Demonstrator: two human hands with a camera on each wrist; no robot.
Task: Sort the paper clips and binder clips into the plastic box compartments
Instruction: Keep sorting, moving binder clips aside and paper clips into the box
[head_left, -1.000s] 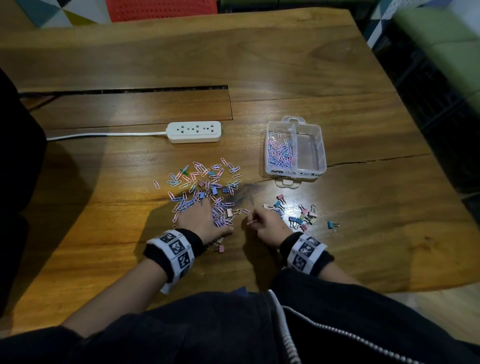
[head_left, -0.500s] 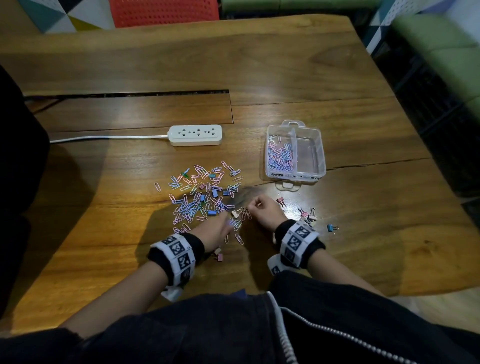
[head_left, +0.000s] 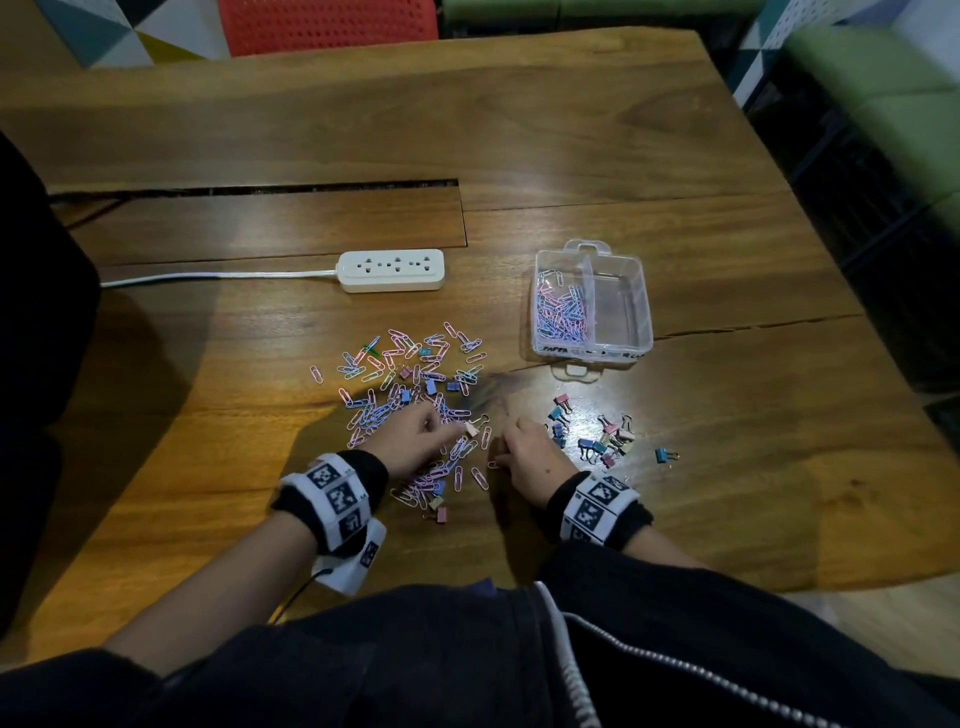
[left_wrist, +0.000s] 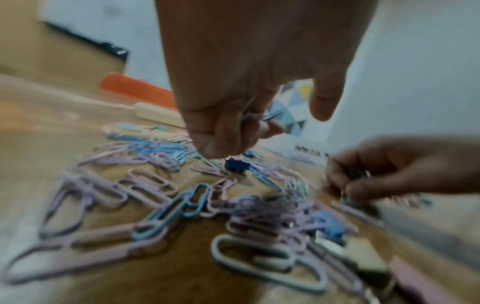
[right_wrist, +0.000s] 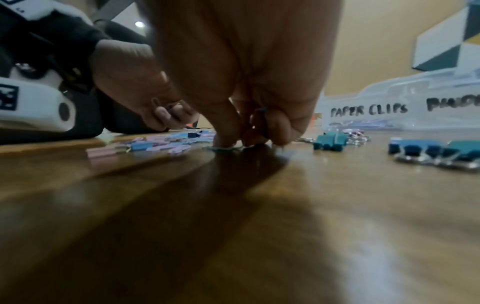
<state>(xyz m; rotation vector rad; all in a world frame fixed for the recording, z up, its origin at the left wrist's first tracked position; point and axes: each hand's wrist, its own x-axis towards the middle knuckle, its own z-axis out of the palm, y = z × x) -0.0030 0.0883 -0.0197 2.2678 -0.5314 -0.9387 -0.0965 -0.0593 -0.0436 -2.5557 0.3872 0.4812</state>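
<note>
Pastel paper clips (head_left: 410, 384) lie scattered mid-table, with a few binder clips mixed in. My left hand (head_left: 447, 437) hovers over the pile's near edge; in the left wrist view its curled fingers (left_wrist: 221, 133) pinch a few paper clips. My right hand (head_left: 500, 454) is just right of it, fingertips (right_wrist: 226, 137) curled down on the table around a paper clip. Small coloured binder clips (head_left: 602, 439) sit in a group right of that hand. The clear plastic box (head_left: 644, 312) stands beyond; its left compartment holds paper clips, its right one is bare. Its front wall (right_wrist: 369, 110) reads "PAPER CLIPS".
A white power strip (head_left: 392, 270) with its cable lies behind the pile at the left. The wooden table (head_left: 727, 519) has a long slot at the back and a crack running right of the box. A red chair back (head_left: 327, 21) stands past the far edge.
My right hand reached up into the near edge of the pile and has drawn back toward me. My left hand has shifted a little to the right along the pile's near edge.
</note>
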